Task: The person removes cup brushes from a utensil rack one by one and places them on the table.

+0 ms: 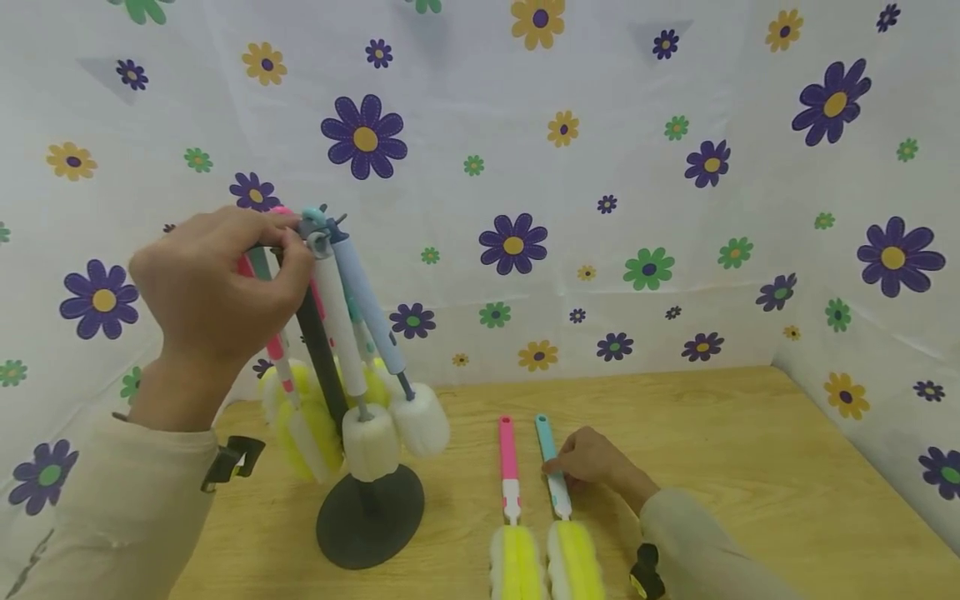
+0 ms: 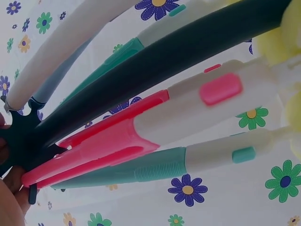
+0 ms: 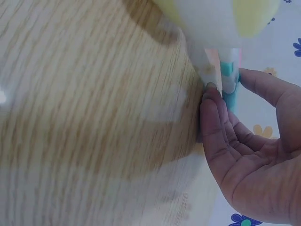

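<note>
Brushes hang by their handle ends from a black stand at the left. My left hand grips the stand's hooked top, with the end of a pink-handled brush by the fingers. Around the pole hang a white-handled brush, a blue-handled brush and teal ones with yellow sponge heads. On the table, my right hand pinches the handle of a teal-and-white sponge brush between thumb and fingers. Beside it lies a pink-and-white sponge brush, untouched.
The wooden table runs back to a white cloth printed with flowers, which also covers the right side. The stand's round base rests on the table left of the two lying brushes.
</note>
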The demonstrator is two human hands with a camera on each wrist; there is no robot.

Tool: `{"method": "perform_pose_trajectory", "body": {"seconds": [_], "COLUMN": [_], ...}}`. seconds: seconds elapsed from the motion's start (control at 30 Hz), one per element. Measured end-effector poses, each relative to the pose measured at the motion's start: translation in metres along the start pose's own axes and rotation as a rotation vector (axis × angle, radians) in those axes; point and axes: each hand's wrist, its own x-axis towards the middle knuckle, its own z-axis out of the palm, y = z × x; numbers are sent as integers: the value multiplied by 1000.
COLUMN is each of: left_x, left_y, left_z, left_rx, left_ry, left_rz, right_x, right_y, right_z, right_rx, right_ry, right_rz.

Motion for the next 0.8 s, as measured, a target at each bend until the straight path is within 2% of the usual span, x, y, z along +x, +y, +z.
{"method": "perform_pose_trajectory", "body": {"seconds": [0.23, 0.37, 0.57, 0.7, 0.8], "left_x": [1, 1, 1, 1, 3], "left_y": [-4, -7, -9, -9, -9], "left_z": [1, 2, 4, 6, 7], "left_rx": [-1, -1, -9, -29, -34], "left_ry": [-31, -43, -53, -42, -34], "left_rz": [27, 30, 28, 30, 31], "right_x": [1, 4, 3, -13, -29], "right_y": [-4, -24, -87, -139, -174], "right_z": [-8, -19, -35, -38, -32], "right_rx": [31, 111, 227, 275, 302], "right_ry": [37, 57, 82, 99, 126], "right_rz": [21, -39, -302, -480, -610]}}
